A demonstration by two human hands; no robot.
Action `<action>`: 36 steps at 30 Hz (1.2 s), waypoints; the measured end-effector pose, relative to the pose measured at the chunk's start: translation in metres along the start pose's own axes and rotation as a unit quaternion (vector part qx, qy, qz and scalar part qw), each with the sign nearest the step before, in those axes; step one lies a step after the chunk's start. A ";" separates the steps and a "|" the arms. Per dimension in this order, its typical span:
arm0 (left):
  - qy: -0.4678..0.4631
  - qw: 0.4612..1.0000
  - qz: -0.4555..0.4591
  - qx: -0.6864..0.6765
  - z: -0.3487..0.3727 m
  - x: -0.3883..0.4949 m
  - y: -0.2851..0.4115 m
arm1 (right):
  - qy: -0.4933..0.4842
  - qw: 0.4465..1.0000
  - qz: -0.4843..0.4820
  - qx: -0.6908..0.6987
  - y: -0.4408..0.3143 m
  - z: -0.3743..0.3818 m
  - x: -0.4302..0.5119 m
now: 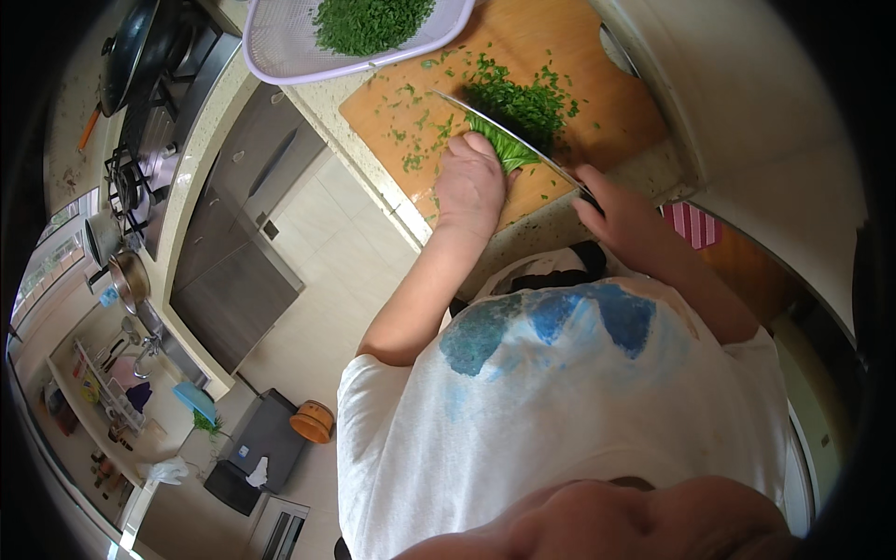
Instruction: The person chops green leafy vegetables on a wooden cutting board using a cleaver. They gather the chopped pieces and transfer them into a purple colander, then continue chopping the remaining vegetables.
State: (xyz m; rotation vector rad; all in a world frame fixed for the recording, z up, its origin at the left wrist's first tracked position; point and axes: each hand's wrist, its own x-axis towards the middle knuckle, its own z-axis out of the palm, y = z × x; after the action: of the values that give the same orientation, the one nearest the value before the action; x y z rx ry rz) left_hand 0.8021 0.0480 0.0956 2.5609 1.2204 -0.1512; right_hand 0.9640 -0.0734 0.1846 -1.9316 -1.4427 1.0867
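My left hand (474, 175) presses a bunch of green leafy stalks (509, 150), probably chives, onto a wooden cutting board (595, 56). In my right hand (612, 210) is the dark handle of a kitchen knife (514, 134). Its blade runs slantwise across the board, along the cut end of the bunch. Past the blade lies a heap of chopped greens (521, 101), with small bits scattered around it. My left fingertips are partly hidden behind the hand and the stalks.
A lilac plastic basket (357, 68) holding more chopped greens (371, 24) stands at the board's far left edge. A wall borders the board on the right. Across the floor are a gas stove (129, 183), a wok (129, 59) and a sink faucet (148, 350).
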 end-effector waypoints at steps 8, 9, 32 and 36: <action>-0.028 0.999 -0.029 -0.021 -0.001 0.001 0.003 | -0.023 0.999 0.030 -0.017 -0.001 0.000 0.002; -0.020 0.999 -0.030 -0.029 -0.003 0.001 0.003 | -0.026 0.997 0.051 -0.054 -0.001 0.000 -0.001; -0.079 0.988 -0.064 -0.117 -0.022 -0.001 0.004 | 0.027 0.999 0.008 0.047 -0.009 -0.008 -0.021; -0.080 0.988 -0.073 -0.106 -0.020 0.001 0.006 | -0.053 0.993 0.089 0.048 -0.006 -0.012 -0.023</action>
State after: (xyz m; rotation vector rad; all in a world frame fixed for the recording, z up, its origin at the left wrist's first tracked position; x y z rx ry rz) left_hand 0.8066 0.0515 0.1156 2.2341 1.2877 -0.2409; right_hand 0.9675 -0.0924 0.2033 -1.9898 -1.2651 1.3335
